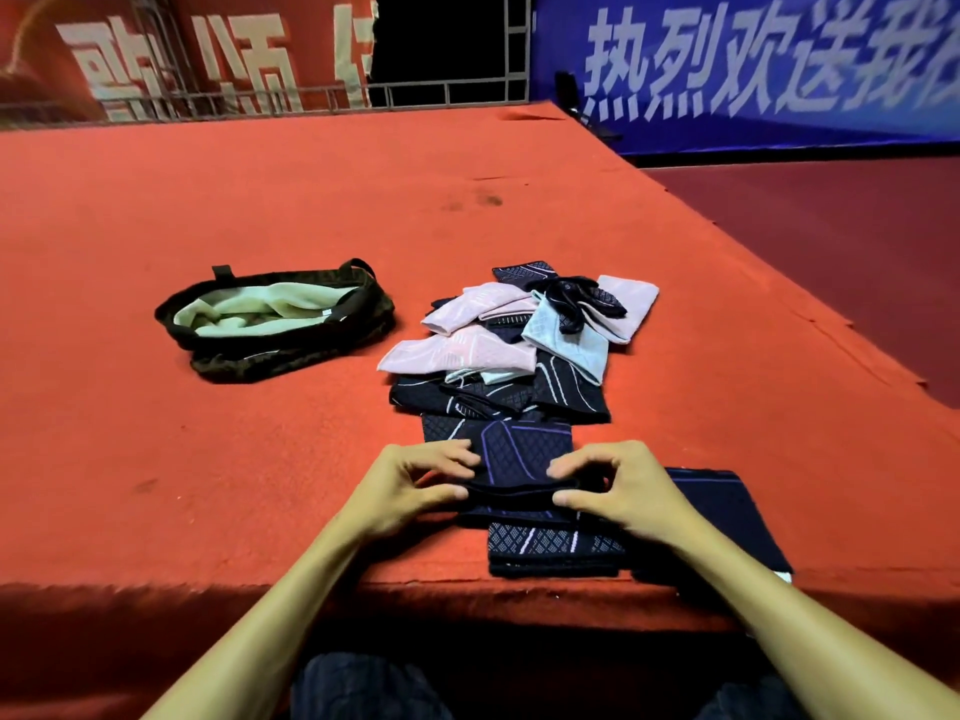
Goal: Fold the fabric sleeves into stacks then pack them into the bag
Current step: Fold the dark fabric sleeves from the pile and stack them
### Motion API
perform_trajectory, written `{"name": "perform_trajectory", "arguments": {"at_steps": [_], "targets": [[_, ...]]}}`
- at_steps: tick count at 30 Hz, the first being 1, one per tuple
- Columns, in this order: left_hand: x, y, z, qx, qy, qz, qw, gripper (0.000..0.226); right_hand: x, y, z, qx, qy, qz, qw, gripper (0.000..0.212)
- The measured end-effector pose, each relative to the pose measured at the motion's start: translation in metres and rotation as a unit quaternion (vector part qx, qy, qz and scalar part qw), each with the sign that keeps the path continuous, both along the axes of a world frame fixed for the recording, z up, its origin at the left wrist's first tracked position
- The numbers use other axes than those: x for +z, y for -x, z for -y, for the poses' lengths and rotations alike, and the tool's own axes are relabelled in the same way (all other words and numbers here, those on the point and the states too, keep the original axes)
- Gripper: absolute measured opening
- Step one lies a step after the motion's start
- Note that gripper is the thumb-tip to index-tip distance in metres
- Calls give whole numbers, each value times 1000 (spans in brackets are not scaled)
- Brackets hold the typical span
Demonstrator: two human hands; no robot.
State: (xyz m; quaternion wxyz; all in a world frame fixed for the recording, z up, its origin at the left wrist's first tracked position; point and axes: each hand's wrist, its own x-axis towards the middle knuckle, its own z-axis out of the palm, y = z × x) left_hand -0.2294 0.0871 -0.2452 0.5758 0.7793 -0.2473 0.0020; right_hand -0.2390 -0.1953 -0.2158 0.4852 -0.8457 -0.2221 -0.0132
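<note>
The loose pile of fabric sleeves (pixel 519 335) lies on the red-covered counter (pixel 260 200). It is a tangle of pale pink, light blue and dark patterned pieces, overlapping one another.

On the near side of the pile, touching its edge, a dark sleeve (pixel 519 459) with purple lines and a diamond weave is spread flat toward the person. Both hands hold its near end. The left hand (pixel 415 485) pinches the left part of that folded edge, thumb beneath and curled fingers on top. The right hand (pixel 618 485) pinches the right part the same way, with its fingertips bent down onto the cloth. The two hands are close together, and the edge runs between them as a thick dark roll.

Nearer still from the pile, just beneath the hands, a folded patterned sleeve (pixel 550 550) lies close to the counter's front edge. Beside it, to the right, is a plain dark folded piece (pixel 727 511), partly hidden by the right forearm.

To the left of the pile, well apart from it, the bag (pixel 291 350) sits open. It has a dark shell, pale green lining showing inside and a strap loop at its far rim.

Beyond the pile, past the counter's far edge, hang a red banner (pixel 182 54) and a blue banner (pixel 753 59), both with large white characters.
</note>
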Motion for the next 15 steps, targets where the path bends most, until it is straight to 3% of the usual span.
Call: {"name": "perform_trajectory", "arguments": {"at_steps": [4, 8, 11, 13, 15], "targets": [[-10, 5, -4, -3, -72, 38, 997, 21, -4, 3, -1, 18, 70, 19, 997, 20], [-8, 6, -3, -20, -117, 16, 993, 27, -2, 3, -1, 38, 128, 19, 991, 18], [2, -2, 4, 70, -14, -50, 996, 9, 7, -8, -7, -40, 49, 37, 997, 12], [12, -16, 14, 150, 93, -151, 973, 16, 11, -29, -10, -123, -4, 20, 992, 13], [21, -29, 24, 155, 72, -210, 963, 16, 10, -49, -13, -148, 37, -39, 988, 18]]}}
